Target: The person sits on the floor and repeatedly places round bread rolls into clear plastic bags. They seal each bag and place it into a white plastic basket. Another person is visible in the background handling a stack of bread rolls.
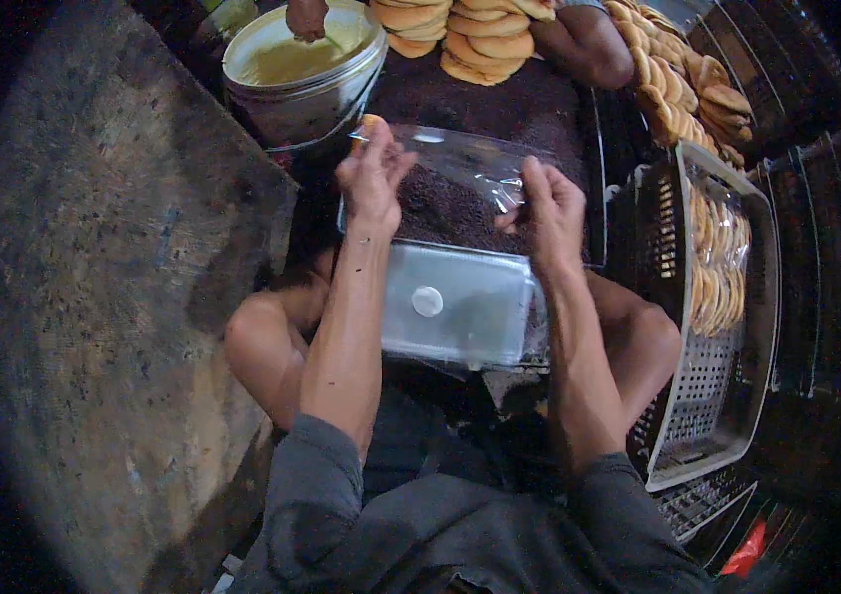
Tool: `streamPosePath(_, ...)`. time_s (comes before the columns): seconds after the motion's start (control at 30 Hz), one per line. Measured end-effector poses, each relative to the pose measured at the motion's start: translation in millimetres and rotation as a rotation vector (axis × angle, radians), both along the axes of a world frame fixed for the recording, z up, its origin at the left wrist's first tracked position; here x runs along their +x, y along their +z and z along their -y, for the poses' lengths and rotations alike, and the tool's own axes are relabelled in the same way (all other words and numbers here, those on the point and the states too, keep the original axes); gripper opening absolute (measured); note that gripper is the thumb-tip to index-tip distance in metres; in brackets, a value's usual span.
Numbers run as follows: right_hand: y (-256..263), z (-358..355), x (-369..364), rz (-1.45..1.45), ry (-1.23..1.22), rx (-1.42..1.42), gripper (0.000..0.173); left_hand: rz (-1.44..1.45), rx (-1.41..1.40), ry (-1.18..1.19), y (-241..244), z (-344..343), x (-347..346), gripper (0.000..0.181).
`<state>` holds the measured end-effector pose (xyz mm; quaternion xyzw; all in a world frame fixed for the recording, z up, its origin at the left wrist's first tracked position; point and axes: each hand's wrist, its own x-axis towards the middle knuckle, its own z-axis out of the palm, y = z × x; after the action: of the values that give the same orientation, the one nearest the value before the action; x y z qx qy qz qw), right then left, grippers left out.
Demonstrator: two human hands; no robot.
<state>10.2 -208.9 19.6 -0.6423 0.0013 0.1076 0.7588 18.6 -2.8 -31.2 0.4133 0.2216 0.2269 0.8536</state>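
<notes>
Stretched between my two hands is a clear plastic bag (457,148), held over a dark, speckled work surface (435,200). My left hand (376,171) pinches its left end, with fingertips raised near the white bucket. At the bag's right end, my right hand (550,208) grips the crinkled film between thumb and fingers. Below, between my forearms, lies a stack of clear plastic bags (465,327) with a round white disc (428,301) on top.
A white bucket (294,111) of yellowish filling stands at upper left, a person's hand (307,16) above it. Round flat breads (487,44) are stacked at the far edge; more breads (658,82) lie at upper right. A plastic crate (754,401) holds bagged breads (717,260). Left is a wooden board (116,297).
</notes>
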Motion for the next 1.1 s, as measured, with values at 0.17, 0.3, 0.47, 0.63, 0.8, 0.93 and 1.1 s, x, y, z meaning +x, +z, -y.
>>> streamPosePath(0.17,-76.7,-109.1,19.2,0.442,0.106,-0.609,0.045,-0.065,0.233,0.698,61.5,-48.6,-29.5,0.028)
streamPosePath(0.3,-133.0,-159.8,19.9,0.814,-0.012,-1.172,0.065,0.225,-0.680,0.383,13.0,-92.7,-54.8,0.032)
streamPosePath(0.47,-97.3,-116.8,51.2,0.559,0.003,-0.909,0.057,0.049,-0.010,0.308,10.7,-82.8,-64.0,0.055)
streamPosePath(0.63,-20.8,25.4,25.9,0.131,-0.004,-0.124,0.054,0.019,0.229,0.083,21.7,-56.1,-65.4,0.066)
streamPosePath(0.8,49.4,116.2,-26.3,-0.041,-0.031,0.308,0.057,0.018,0.286,-0.157,28.8,-2.4,-58.1,0.070)
streamPosePath(0.93,44.0,101.0,-24.7,0.174,0.000,0.001,0.074,0.139,0.252,-0.421,51.7,55.6,-71.2,0.078)
streamPosePath(1.1,39.8,80.7,-42.8,0.184,0.057,-0.011,0.067,0.045,0.006,-0.410,56.3,111.8,-73.9,0.066)
